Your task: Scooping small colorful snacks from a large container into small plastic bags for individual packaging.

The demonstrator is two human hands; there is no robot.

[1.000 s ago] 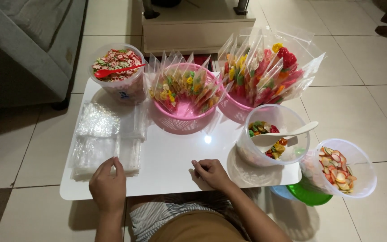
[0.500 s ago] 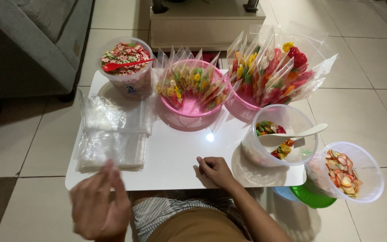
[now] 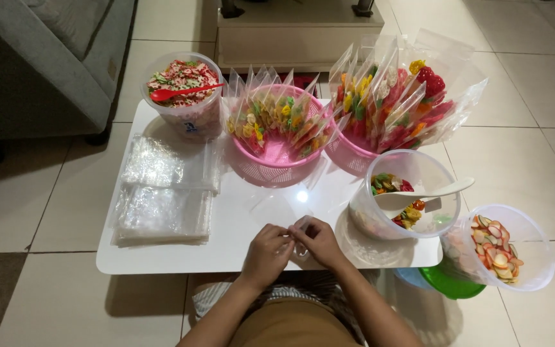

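Left hand (image 3: pixel 268 247): fingers pinched together on small clear plastic bag (image 3: pixel 300 226), at near edge of white rectangular desk (image 3: pixel 252 212).
Right hand (image 3: pixel 318 239): fingers likewise closed on same clear bag, touching left hand; bag held between both, just above desk surface, near centre front.
Stack of flat clear plastic bags (image 3: pixel 162 196): lying on desk left, well apart from hands.
Clear round plastic tub of red, white and green sweets (image 3: pixel 182 96): far left corner, red plastic spoon (image 3: pixel 181 92) resting across top.
Pink plastic mesh basket (image 3: pixel 274 151): centre back, holding upright filled clear packets of coloured sweets.
Second pink basket (image 3: pixel 348 153): just beside first, to right, crowded with taller filled packets (image 3: pixel 399 96).
Clear round tub with mixed coloured sweets (image 3: pixel 412 193): right of hands, white plastic spoon (image 3: pixel 428 193) lying across rim.
Clear round tub of red and yellow slices (image 3: pixel 505 247): off desk edge, far right, above green lid (image 3: pixel 448 283).
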